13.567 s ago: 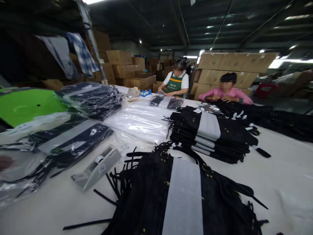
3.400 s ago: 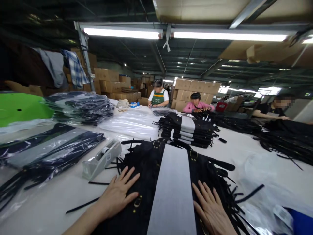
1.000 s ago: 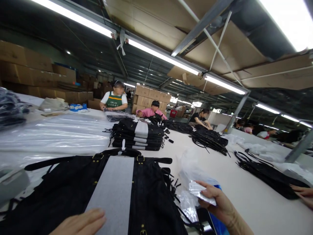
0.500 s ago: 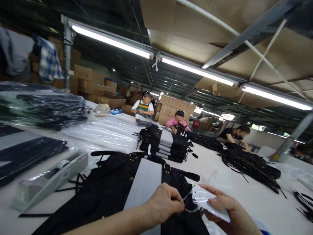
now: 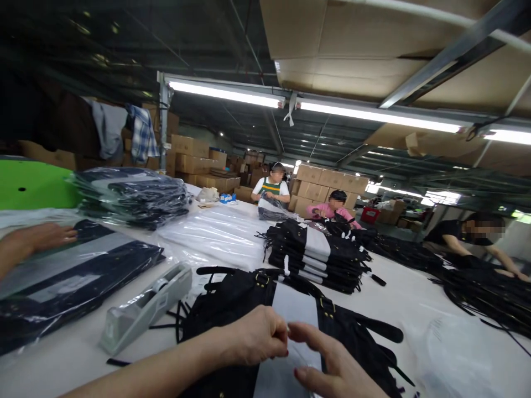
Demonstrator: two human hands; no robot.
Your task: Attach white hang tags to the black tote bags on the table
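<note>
My left hand (image 5: pixel 257 337) is closed in a pinch just above a stack of black strapped garments (image 5: pixel 228 298) with a grey-white paper strip (image 5: pixel 296 307) down the middle. My right hand (image 5: pixel 332 367) meets it from the right, thumb and fingers pinched toward the left fingertips. Whatever thin thing sits between the two hands is too faint to name. A grey tape dispenser (image 5: pixel 141 309) lies on the white table (image 5: pixel 415 301) left of my forearm.
Another person's hand (image 5: pixel 39 237) rests on a bagged dark garment (image 5: pixel 74 276) at left. Behind are stacked bagged garments (image 5: pixel 133 193), clear bags (image 5: pixel 215 232) and a second black stack (image 5: pixel 315 254). Three co-workers (image 5: pixel 271 190) (image 5: pixel 334 207) (image 5: pixel 477 235) work beyond. Black straps (image 5: pixel 489 293) lie right.
The white packet seen in my right hand half a second ago no longer shows. Both hands have come closer together. The view has swung left and down, and another person's hand has appeared at left.
</note>
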